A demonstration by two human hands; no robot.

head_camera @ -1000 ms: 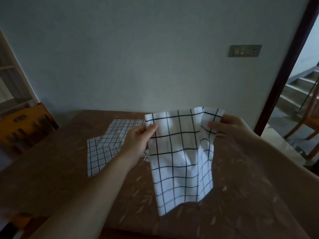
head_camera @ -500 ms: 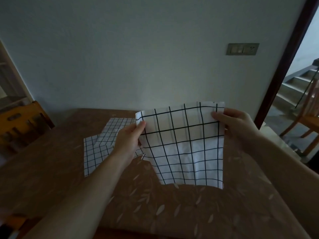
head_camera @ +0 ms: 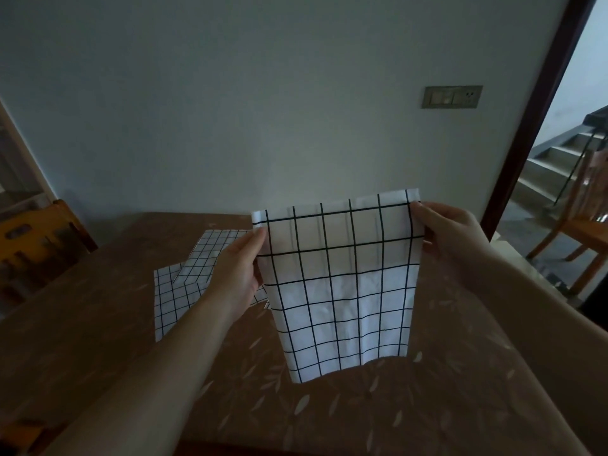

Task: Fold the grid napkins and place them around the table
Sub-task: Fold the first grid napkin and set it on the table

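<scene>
— What sits at the left edge of the tabletop (head_camera: 98, 340)?

— A wooden chair (head_camera: 36, 245) stands just past it, its back rising above the left edge. The brown leaf-patterned surface between that edge and the first cloth is bare.

— And the cloths?

— A loose grid napkin (head_camera: 184, 291) lies flat toward the far edge, left of centre, with another checked piece overlapping its far corner (where one ends and the other begins is hard to tell). Part of it is hidden behind the left hand (head_camera: 237, 274).

— What is that hand doing?

— It is pinched closed on the upper left edge of the held napkin (head_camera: 342, 291), thumb on the near face. The right hand (head_camera: 450, 238) is closed the same way on the upper right corner. The cloth hangs taut between them, top edge level, lower edge hanging near the tabletop; whether it touches I cannot tell.

— Room to move?

— The near half of the tabletop under both forearms is bare, and so is the right side out to its edge. Beyond that edge a dark door frame (head_camera: 539, 126) opens onto stairs (head_camera: 552, 166) and a second chair (head_camera: 589, 225).
</scene>
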